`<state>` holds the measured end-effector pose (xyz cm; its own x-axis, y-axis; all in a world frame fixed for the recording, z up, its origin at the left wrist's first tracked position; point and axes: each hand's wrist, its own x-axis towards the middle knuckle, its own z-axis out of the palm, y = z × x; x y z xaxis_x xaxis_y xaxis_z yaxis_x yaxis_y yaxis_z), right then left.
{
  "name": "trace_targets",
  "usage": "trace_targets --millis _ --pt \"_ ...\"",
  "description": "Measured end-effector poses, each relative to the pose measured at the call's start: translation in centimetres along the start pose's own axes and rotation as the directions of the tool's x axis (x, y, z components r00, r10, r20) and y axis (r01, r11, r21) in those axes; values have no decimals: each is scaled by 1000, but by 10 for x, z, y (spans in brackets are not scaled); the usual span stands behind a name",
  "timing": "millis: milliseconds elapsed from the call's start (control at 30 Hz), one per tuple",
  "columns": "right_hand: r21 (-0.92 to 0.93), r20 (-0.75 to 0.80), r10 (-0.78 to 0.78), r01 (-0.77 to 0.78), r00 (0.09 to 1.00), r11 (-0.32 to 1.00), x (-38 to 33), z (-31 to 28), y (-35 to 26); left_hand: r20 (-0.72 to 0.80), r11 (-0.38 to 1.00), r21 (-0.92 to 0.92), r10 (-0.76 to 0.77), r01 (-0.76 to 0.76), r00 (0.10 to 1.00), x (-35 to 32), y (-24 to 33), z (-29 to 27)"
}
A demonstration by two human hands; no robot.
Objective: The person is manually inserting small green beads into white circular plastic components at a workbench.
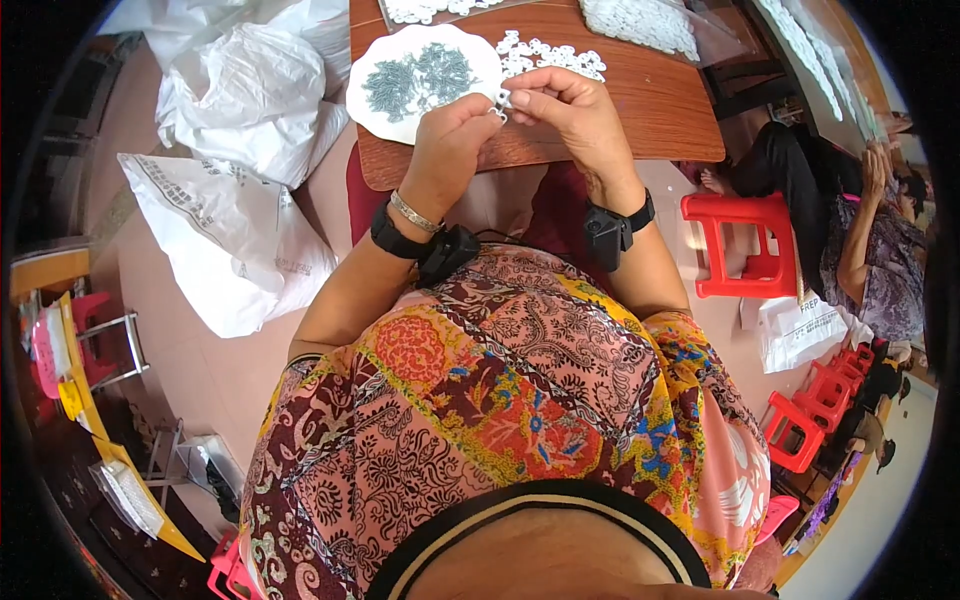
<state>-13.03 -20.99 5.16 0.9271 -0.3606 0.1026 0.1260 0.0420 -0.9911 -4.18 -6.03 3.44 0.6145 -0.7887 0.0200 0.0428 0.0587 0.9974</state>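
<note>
My left hand (448, 152) and my right hand (583, 122) meet above the near part of the wooden table, fingertips close together. Between them are small white plastic pieces (501, 104), pinched by the thumb and fingers of each hand. Whether the pieces are joined cannot be made out. Beside my left hand lies a white scalloped plate (385, 125) bearing many small grey metal pins or screws (400, 85). Just beyond my right hand is a loose pile of similar white plastic pieces (548, 56).
The brown wooden table (655, 125) also bears a clear bag of white pieces (640, 25) at the far right. White sacks (240, 95) stand on the floor to the left. A red stool (740, 210) and another person (875, 240) are on the right.
</note>
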Motion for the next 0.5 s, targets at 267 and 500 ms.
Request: trace_targets --millis 267,500 --pt "-7 -4 -16 16 1000 1000 -2 -2 1 -20 1000 17 10 -10 1000 -1 -1 1" --pt "-66 16 -21 22 1000 998 -3 -2 -2 -9 991 109 75 -74 997 0 -7 -1"
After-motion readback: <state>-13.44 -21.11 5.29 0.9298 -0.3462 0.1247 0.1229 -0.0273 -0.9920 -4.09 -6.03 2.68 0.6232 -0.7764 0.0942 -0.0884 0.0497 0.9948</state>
